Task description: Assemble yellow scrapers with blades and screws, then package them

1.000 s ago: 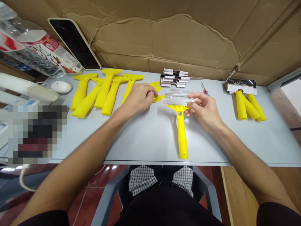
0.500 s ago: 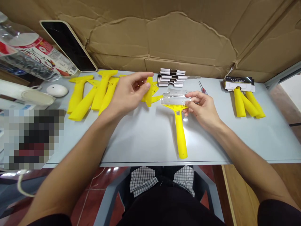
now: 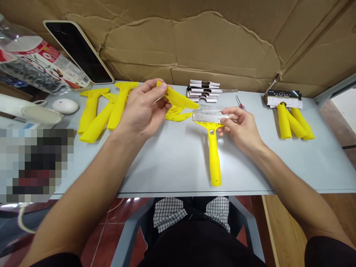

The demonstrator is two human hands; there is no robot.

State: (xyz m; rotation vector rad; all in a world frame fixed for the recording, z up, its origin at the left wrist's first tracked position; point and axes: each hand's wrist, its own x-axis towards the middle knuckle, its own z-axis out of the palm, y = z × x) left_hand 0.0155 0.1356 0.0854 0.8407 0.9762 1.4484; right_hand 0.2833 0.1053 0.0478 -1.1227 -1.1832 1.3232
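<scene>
My left hand (image 3: 147,107) pinches a flat yellow plastic cover piece (image 3: 182,99) by its far-left end, tilted above the table. More such yellow pieces (image 3: 178,114) lie beneath it. Fingers of my right hand (image 3: 240,126) are closed on a shiny metal blade (image 3: 210,118) at the head of a yellow scraper handle (image 3: 214,159). The handle points toward me on the table. Another metal strip (image 3: 208,108) shows just behind the blade; whether the two touch, I cannot tell.
Several yellow handles (image 3: 93,111) lie at left near a white mouse (image 3: 65,106), a phone (image 3: 79,52) and a bottle (image 3: 47,59). Folded cards (image 3: 204,91) are stacked at the back beside a screwdriver (image 3: 239,103). Packaged yellow scrapers (image 3: 294,124) lie at right, before a cardboard wall (image 3: 222,48).
My left hand has turned the yellow cover piece from upright to slanting, its free end now close to the metal parts. My right hand stays almost still at the blade.
</scene>
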